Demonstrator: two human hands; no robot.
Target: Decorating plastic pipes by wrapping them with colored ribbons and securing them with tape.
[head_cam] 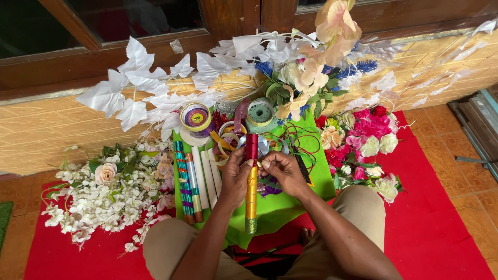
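Your left hand (234,175) is closed around a long stick (251,182) wrapped in red and gold ribbon, and holds it upright above the middle of the green sheet (290,199). Your right hand (282,171) pinches the stick from the side, fingers pressed together. More wrapped sticks (194,184) lie at the left edge of this sheet. Tape rolls (196,117) stand at its far edge.
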